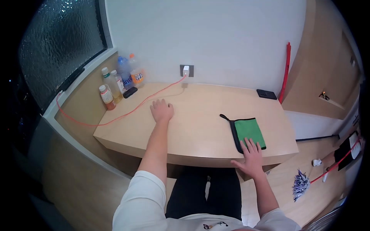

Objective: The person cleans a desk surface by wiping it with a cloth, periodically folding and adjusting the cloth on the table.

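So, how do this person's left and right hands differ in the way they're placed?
The left hand is on bare desktop, while the right hand is partly over the green cloth. The left hand reaches nearer the wall; the right hand is by the desk's front edge. Both are bare, with their backs up.

Five bottles (118, 82) stand clustered near the window (63, 46), with a small black object (130, 92) just beside them. A white charger (186, 70) sits in the wall socket (192, 72), its red cable (127, 114) curving off to the left. A dark phone (266, 94) lies near a nearly upright red pole (285, 73), and a red-handled mop (300, 185) shows at lower right
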Demonstrator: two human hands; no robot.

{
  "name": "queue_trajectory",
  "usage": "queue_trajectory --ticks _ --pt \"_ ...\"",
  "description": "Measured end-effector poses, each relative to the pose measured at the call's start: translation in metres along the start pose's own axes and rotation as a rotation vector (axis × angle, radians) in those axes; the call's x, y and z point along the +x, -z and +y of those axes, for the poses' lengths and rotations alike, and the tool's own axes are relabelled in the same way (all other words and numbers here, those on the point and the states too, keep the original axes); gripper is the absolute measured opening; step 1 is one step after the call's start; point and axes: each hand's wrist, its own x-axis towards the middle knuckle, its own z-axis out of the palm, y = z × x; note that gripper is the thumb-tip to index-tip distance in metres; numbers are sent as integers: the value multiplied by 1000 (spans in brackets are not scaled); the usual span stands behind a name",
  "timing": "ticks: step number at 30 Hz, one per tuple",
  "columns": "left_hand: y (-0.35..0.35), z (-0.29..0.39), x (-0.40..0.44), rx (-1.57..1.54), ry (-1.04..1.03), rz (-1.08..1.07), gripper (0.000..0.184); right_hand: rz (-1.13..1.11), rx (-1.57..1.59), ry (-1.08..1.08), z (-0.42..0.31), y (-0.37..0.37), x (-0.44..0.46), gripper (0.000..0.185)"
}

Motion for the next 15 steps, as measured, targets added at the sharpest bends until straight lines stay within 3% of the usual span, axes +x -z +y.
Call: queue_trajectory --ticks 4,5,8,12,15 --pt "5 1 -1 6 -3 -13 54 108 -27 117 7 -11 -13 68" --pt "2 -1 0 3 -4 7 53 174 2 137 5 -15 -16 55" --pt "-10 -3 0 25 -16 92 49 220 -13 157 4 -25 -21 56" --pt "-4 -3 2 38 -14 97 46 341 138 -28 -6 -15 -20 49" --pt "-8 -5 3 41 -37 118 45 384 173 -48 -17 22 11 31"
